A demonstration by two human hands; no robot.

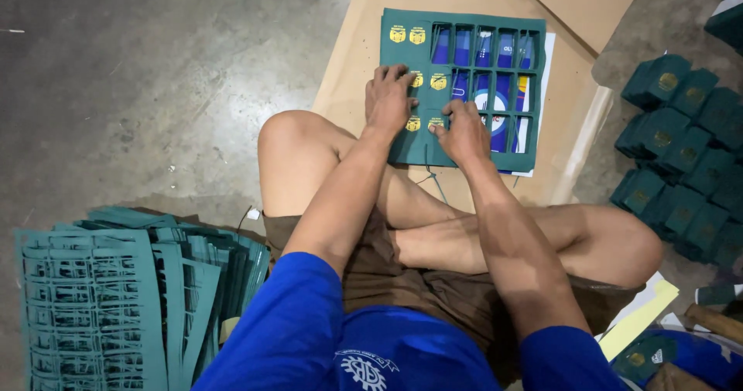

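- Two bare hands are pressing down on a green die-cut card sheet [402, 147] that is lying flat on a brown cardboard sheet [348, 74] spread over the concrete floor [155, 89].
- The left hand [389, 101] is resting palm-down on the left half of the card sheet, fingers spread over the yellow-printed tags [428, 81] that are sitting uncut in their grid; its grip is flat and released, clasping nothing.
- The right hand [463, 132] is lying just beside it near the sheet's near edge, fingers curled and fingertips pushing at a tag; whether it is pinching one I cannot tell.
- The right half of the card sheet is showing empty windows, with a blue and white printed sheet [495, 97] visible underneath.
- The person is sitting cross-legged, knees flanking the cardboard's near edge.
- A stack of emptied green frames [85, 306] is lying on the floor at the person's left.
- Piles of loose green tags [681, 151] are sitting on the floor off the cardboard's right edge.
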